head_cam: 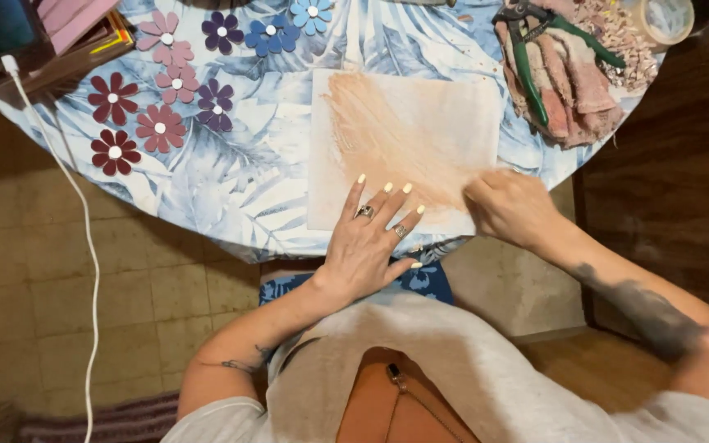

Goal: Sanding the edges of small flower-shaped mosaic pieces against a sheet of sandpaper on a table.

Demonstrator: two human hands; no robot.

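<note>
Round table [231,180], covered in a blue-and-white leaf-print cloth; its near edge curves just in front of the seated person, with tiled floor open to the left and dark wood floor to the right. Square pale sheet [404,139] laid near the table's near edge, smeared with peach-tan colour from its upper left toward its lower right. Left hand [368,238] pressed flat on the sheet's near edge, fingers spread, nothing gripped. Right hand [509,207] curled at the sheet's lower right corner; whatever is pinched in it cannot be told. Pink rags [572,82] heaped at the far right edge, green-handled pliers [535,57] lying on them. Cut-out flowers [166,90], maroon, pink, purple and blue, scattered toward the far left edge. White cable [84,246] hanging off the left edge to the floor.
</note>
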